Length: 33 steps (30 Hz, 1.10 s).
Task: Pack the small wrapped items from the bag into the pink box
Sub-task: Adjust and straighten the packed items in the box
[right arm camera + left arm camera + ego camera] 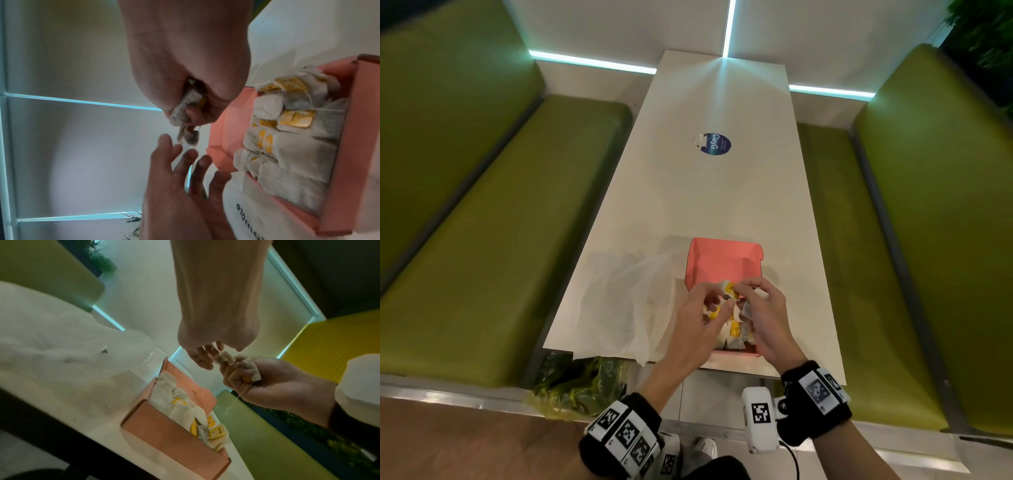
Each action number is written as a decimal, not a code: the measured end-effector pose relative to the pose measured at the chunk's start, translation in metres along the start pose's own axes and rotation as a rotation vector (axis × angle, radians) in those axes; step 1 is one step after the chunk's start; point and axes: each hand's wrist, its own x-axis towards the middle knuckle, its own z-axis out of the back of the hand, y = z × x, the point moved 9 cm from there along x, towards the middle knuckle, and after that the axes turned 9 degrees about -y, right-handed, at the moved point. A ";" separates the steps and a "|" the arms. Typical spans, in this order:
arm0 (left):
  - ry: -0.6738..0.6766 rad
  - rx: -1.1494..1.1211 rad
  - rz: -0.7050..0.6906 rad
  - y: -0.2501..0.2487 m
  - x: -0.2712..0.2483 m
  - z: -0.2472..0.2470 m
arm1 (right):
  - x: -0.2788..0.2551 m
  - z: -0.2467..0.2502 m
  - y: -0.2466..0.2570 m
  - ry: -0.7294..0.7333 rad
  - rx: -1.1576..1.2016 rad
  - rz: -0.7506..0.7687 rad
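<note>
The pink box stands open near the table's front edge, its lid tipped away from me. Several small wrapped items with yellow labels lie packed inside. Above the box my right hand is a fist gripping wrapped items, one dangling below it. My left hand reaches in with fingers straight and spread, their tips at that dangling item. The clear plastic bag lies crumpled left of the box.
The long white table carries a round blue sticker farther back. Green benches run along both sides. A yellowish bag of greenery sits below the table's front left corner.
</note>
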 end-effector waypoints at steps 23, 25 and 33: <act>0.057 -0.025 -0.029 -0.014 0.033 0.026 | -0.016 -0.024 0.030 0.239 -0.537 0.502; 0.037 -0.081 0.024 -0.009 0.033 0.029 | -0.017 -0.023 0.028 0.211 -0.471 0.470; 0.100 -0.173 0.093 -0.002 0.021 0.019 | -0.019 -0.019 0.027 0.183 -0.299 0.377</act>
